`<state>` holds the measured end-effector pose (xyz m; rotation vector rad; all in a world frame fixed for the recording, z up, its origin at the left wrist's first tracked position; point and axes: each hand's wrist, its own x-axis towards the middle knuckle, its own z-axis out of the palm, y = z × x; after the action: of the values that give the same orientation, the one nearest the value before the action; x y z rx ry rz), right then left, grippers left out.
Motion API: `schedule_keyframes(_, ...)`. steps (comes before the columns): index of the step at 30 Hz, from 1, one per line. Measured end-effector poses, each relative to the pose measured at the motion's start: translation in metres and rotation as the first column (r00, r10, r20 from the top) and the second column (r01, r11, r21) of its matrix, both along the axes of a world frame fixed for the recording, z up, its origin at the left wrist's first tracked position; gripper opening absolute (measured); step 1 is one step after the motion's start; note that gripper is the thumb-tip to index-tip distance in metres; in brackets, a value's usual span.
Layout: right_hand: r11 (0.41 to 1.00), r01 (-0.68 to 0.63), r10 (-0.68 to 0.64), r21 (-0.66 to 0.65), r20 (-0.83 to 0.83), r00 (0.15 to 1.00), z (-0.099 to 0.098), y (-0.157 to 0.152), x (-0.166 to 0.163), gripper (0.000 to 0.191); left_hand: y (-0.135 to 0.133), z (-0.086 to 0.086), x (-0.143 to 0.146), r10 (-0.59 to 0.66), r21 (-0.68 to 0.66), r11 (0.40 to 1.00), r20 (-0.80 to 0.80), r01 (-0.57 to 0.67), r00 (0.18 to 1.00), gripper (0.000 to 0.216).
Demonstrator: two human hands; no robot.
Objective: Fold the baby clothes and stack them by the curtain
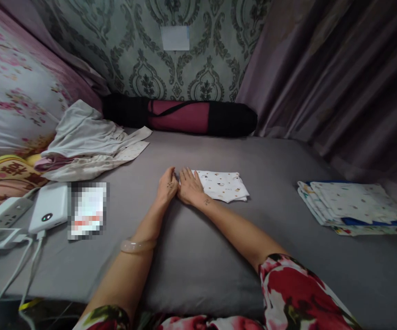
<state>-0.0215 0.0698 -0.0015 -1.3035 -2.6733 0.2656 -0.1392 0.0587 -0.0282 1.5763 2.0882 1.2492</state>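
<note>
A small folded white cloth with tiny printed figures [224, 185] lies on the grey bed sheet [198, 256]. My right hand [190, 187] rests flat on the cloth's left edge, fingers stretched out. My left hand [167, 185] lies just beside it on the sheet, fingers extended and touching the right hand. A pale bangle [137, 246] sits on my left wrist. Neither hand grips anything.
A stack of folded printed cloths [355, 208] lies at the right. Crumpled light garments [88, 142] sit at the back left by a floral pillow [13, 91]. A black and maroon roll bag [181, 115] lies along the wall. A white power bank [49, 208], a power strip [2, 215] and cables are at the left.
</note>
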Motion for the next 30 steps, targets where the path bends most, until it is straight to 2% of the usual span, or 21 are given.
schedule_keyframes(4, 0.999, -0.028, 0.026, -0.041, -0.052, 0.998, 0.007, 0.000, 0.009, 0.058, -0.002, 0.002, 0.000, -0.026, 0.000, 1.000, -0.083, 0.026, 0.996, 0.039)
schedule_keyframes(7, 0.999, -0.035, 0.031, -0.031, -0.109, 0.994, 0.015, 0.000, 0.030, 0.058, -0.006, 0.009, 0.009, -0.067, 0.029, 0.997, -0.233, 0.076, 0.970, 0.039)
schedule_keyframes(12, 0.999, 0.037, -0.035, 0.020, -0.095, 0.995, 0.020, 0.003, 0.085, 0.057, -0.014, 0.029, 0.048, -0.218, -0.017, 0.970, -0.501, 0.243, 0.837, 0.040)
schedule_keyframes(16, 0.998, 0.051, -0.050, 0.031, -0.048, 0.998, 0.018, 0.006, 0.114, 0.056, -0.013, 0.041, 0.080, -0.352, -0.137, 0.931, -0.583, 0.339, 0.732, 0.043)
schedule_keyframes(19, 0.998, 0.030, -0.028, 0.048, -0.028, 0.999, 0.014, 0.006, 0.120, 0.057, -0.007, 0.038, 0.091, -0.379, -0.211, 0.925, -0.584, 0.317, 0.718, 0.045)
schedule_keyframes(24, 0.999, 0.027, -0.027, 0.030, -0.014, 1.000, 0.002, 0.008, 0.119, 0.057, 0.000, 0.017, 0.093, -0.422, -0.330, 0.901, -0.513, 0.283, 0.747, 0.047)
schedule_keyframes(27, 0.999, 0.032, -0.031, 0.036, -0.016, 0.999, -0.002, 0.009, 0.119, 0.057, 0.000, 0.012, 0.091, -0.421, -0.319, 0.902, -0.507, 0.290, 0.752, 0.047)
schedule_keyframes(30, 0.999, 0.030, -0.029, 0.031, -0.024, 0.999, 0.001, 0.010, 0.121, 0.057, -0.003, 0.016, 0.090, -0.401, -0.291, 0.914, -0.533, 0.284, 0.745, 0.047)
